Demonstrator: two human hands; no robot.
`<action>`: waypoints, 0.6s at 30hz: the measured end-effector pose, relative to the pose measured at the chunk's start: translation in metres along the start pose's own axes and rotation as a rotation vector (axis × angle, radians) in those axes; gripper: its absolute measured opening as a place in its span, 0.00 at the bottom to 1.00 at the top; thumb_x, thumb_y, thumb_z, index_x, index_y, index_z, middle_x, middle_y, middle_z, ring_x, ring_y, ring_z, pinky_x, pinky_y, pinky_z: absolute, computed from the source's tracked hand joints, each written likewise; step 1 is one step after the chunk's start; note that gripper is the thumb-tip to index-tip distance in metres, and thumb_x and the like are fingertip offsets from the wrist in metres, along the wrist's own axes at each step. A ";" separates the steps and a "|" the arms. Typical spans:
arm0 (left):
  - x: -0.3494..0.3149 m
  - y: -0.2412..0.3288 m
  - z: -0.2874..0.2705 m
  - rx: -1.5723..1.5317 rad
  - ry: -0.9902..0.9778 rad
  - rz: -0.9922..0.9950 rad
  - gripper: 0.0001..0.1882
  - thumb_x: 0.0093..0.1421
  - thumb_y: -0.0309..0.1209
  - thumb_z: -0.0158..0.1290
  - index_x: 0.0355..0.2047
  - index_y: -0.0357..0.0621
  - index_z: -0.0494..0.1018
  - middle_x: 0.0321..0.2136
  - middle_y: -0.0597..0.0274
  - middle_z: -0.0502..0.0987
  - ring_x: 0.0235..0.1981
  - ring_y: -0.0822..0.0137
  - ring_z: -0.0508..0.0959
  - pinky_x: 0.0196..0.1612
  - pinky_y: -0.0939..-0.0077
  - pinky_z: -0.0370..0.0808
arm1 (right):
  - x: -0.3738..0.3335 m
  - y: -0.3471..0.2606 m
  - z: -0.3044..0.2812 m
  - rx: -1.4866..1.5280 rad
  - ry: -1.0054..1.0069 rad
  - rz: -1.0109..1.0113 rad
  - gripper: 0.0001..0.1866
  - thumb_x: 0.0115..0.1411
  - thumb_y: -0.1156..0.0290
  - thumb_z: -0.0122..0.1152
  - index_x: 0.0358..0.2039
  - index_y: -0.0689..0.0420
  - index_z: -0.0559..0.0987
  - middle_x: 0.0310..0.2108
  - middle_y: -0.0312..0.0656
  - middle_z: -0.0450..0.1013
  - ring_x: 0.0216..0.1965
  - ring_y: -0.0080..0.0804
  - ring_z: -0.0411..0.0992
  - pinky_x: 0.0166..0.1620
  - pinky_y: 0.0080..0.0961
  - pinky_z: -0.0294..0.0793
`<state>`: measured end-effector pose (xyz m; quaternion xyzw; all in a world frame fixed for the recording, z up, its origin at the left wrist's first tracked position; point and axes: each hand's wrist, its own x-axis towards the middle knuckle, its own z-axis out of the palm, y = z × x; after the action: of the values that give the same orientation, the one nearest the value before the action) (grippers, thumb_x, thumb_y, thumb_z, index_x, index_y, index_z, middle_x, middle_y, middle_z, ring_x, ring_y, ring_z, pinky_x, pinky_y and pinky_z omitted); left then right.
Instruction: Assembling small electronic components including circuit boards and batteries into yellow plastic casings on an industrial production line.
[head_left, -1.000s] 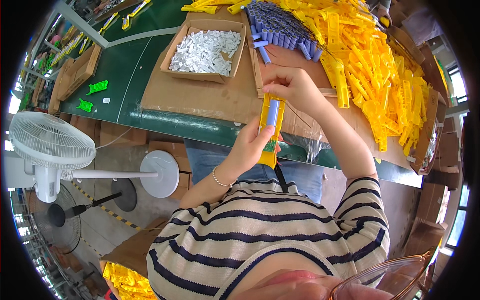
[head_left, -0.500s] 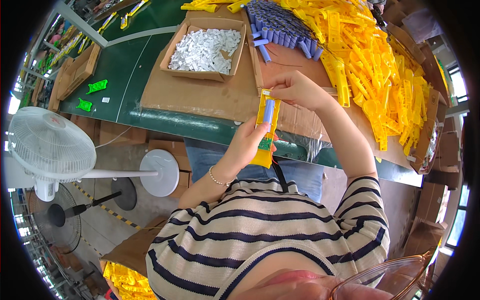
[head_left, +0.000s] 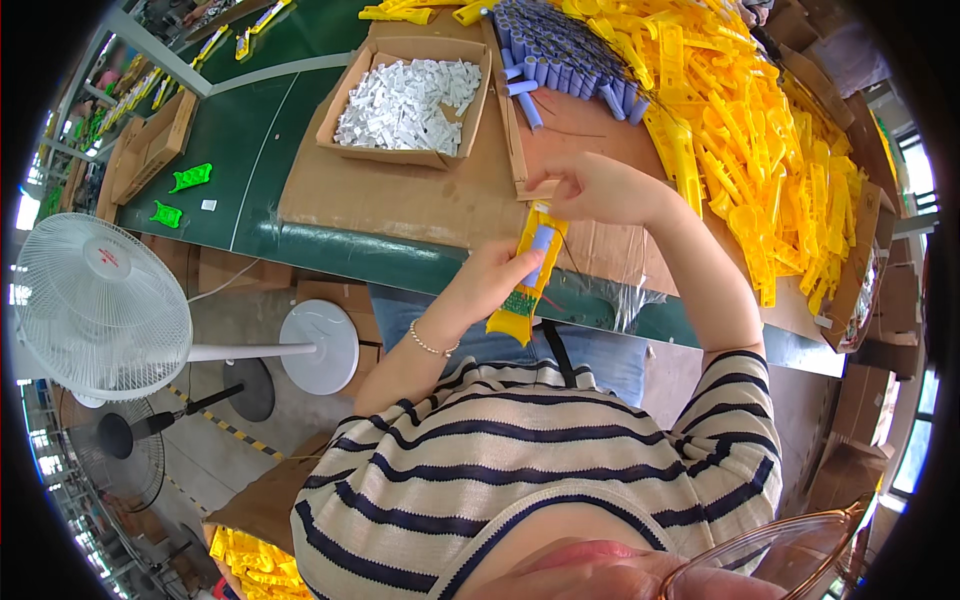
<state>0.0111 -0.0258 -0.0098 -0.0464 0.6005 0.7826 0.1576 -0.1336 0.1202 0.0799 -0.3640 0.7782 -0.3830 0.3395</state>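
Observation:
My left hand (head_left: 488, 279) is closed around a long yellow plastic housing (head_left: 513, 327), tilted with its far end to the right. A purple cylindrical battery cell (head_left: 541, 243) lies in the housing, with a green circuit board (head_left: 519, 303) nearer me. My right hand (head_left: 600, 189) is bent over the far end, thumb and fingers curled together at its tip; what they pinch is hidden. A thin dark wire shows beside the housing.
An open cardboard box of small white pieces (head_left: 325, 132) stands on the cardboard-covered table. Behind are many purple battery cells (head_left: 560, 75); a large pile of yellow housings (head_left: 765, 160) is at right. Two green plastic parts (head_left: 191, 177) lie left. A white fan (head_left: 105, 300) stands at near left.
The housing has tilted, its far end shifting right and toward me, its near end left. My right hand has moved slightly right and toward me, now covering more of the far end.

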 end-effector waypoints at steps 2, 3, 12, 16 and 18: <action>0.000 0.005 -0.005 0.078 -0.087 -0.023 0.18 0.62 0.40 0.47 0.36 0.34 0.70 0.28 0.57 0.76 0.28 0.71 0.77 0.34 0.77 0.75 | 0.002 0.004 -0.010 -0.242 -0.239 -0.083 0.19 0.51 0.72 0.56 0.45 0.59 0.74 0.22 0.34 0.71 0.23 0.17 0.66 0.25 0.16 0.64; -0.001 0.013 -0.005 0.135 -0.153 -0.084 0.24 0.62 0.46 0.45 0.40 0.33 0.69 0.31 0.55 0.76 0.30 0.69 0.77 0.35 0.77 0.75 | 0.003 0.010 -0.012 -0.244 -0.237 -0.080 0.19 0.51 0.72 0.56 0.45 0.59 0.74 0.22 0.34 0.71 0.23 0.17 0.66 0.25 0.16 0.64; -0.014 0.021 -0.053 -0.802 -0.519 0.174 0.56 0.49 0.74 0.32 0.62 0.36 0.49 0.59 0.40 0.55 0.57 0.51 0.65 0.55 0.54 0.66 | -0.007 0.014 -0.006 0.323 -0.079 0.110 0.16 0.53 0.72 0.57 0.43 0.62 0.74 0.25 0.34 0.72 0.23 0.16 0.67 0.26 0.13 0.65; 0.008 0.018 -0.031 -0.462 -0.078 0.523 0.40 0.57 0.51 0.52 0.61 0.40 0.50 0.57 0.52 0.60 0.57 0.61 0.63 0.58 0.64 0.62 | -0.001 0.009 0.045 0.600 0.233 0.159 0.16 0.53 0.71 0.59 0.42 0.63 0.71 0.23 0.36 0.73 0.21 0.17 0.68 0.24 0.13 0.67; 0.017 0.020 -0.021 -0.357 0.285 0.367 0.29 0.60 0.37 0.52 0.57 0.38 0.56 0.54 0.56 0.64 0.53 0.67 0.67 0.55 0.71 0.66 | 0.007 0.018 0.072 0.647 0.316 0.170 0.18 0.53 0.70 0.61 0.43 0.62 0.68 0.20 0.38 0.72 0.20 0.18 0.70 0.24 0.15 0.67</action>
<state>-0.0132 -0.0476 -0.0014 -0.0731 0.4678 0.8768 -0.0832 -0.0844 0.0974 0.0288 -0.1084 0.6872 -0.6310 0.3433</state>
